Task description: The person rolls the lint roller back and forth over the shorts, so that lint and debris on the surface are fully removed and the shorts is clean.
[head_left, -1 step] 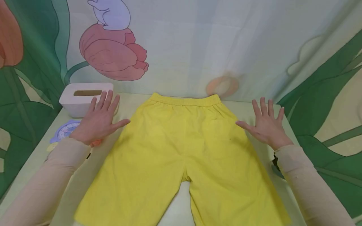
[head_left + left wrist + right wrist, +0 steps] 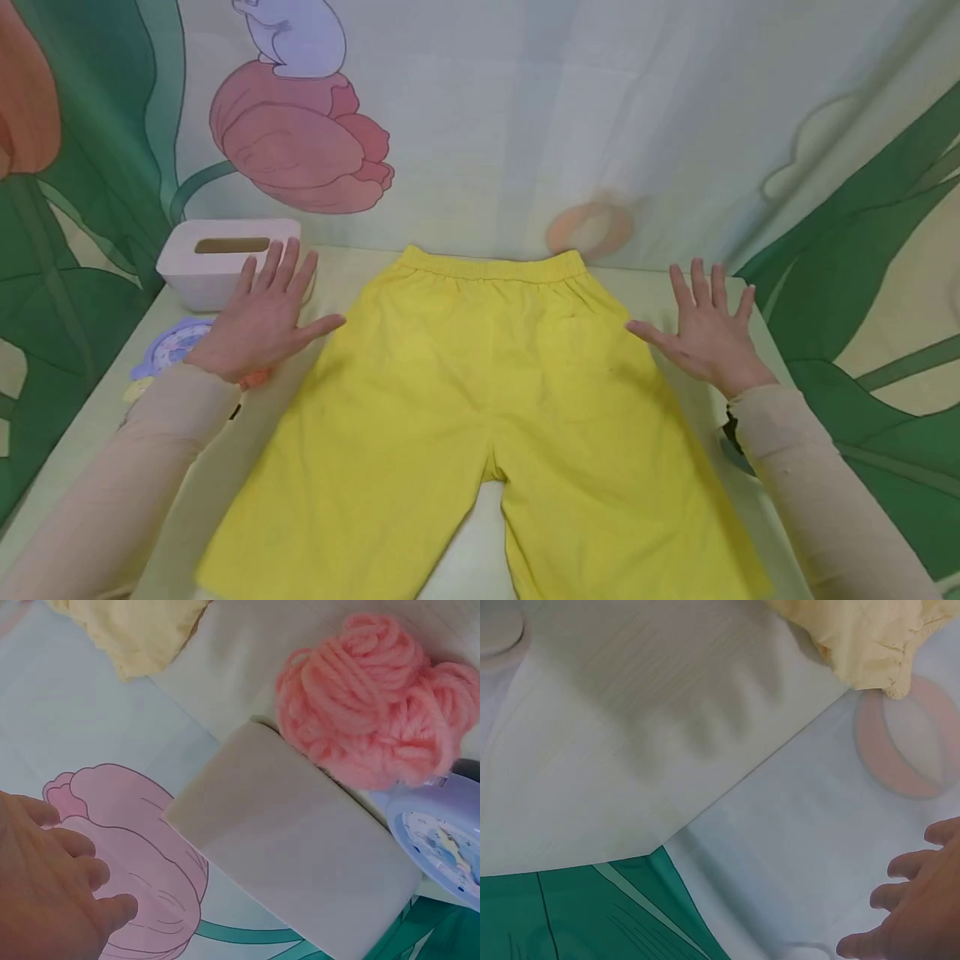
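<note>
Yellow shorts (image 2: 487, 358) with a gathered elastic waistband lie spread flat, waist toward the back, the lower legs running to the bottom edge of the head view. My left hand (image 2: 258, 312), fingers spread and palm down, is held left of the waist; its thumb tip overlaps the shorts' edge in this view. On the other side my right hand (image 2: 708, 333) has the same spread pose, its thumb pointing at the shorts. Neither hand holds anything. Both wrist views show a corner of the shorts (image 2: 142, 630) at the top, apart from the fingers.
A white tissue box (image 2: 202, 292) stands at the back left, behind my left fingers. Beside it are a lilac clock (image 2: 450, 847) and pink yarn (image 2: 375, 697), partly hidden by my left arm. A printed curtain (image 2: 465, 125) hangs along the table's back edge.
</note>
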The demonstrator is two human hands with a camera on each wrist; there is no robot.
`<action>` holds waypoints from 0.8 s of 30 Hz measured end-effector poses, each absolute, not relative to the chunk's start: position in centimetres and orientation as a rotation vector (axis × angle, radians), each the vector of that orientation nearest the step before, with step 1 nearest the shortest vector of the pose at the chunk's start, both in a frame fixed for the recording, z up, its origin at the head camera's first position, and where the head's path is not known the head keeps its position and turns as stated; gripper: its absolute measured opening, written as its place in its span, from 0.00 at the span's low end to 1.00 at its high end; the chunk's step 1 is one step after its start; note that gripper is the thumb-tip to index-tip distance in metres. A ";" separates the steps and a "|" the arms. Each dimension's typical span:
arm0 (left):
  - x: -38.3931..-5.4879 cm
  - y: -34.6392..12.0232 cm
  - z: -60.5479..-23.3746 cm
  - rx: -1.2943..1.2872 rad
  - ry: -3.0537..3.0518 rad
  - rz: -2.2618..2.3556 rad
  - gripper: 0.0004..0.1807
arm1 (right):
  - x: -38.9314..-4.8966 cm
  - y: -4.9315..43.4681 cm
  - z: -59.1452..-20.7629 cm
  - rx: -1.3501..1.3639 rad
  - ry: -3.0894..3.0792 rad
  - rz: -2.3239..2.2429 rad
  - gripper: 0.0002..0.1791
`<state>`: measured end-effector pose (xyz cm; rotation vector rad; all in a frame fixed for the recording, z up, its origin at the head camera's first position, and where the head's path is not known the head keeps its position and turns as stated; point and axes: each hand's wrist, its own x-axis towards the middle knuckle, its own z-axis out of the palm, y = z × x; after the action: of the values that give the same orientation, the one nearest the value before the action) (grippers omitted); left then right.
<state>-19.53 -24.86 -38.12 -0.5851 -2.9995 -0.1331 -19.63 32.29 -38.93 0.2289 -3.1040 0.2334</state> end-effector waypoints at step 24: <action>-7.4 -25.2 -41.6 -0.531 -3.295 -0.686 0.58 | -3.8 38.7 -40.7 -0.130 -3.178 0.519 0.54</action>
<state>-7.41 -25.16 -41.60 -0.5310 -3.2946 -0.6860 -3.81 38.73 -40.70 -0.1297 -3.1780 0.5195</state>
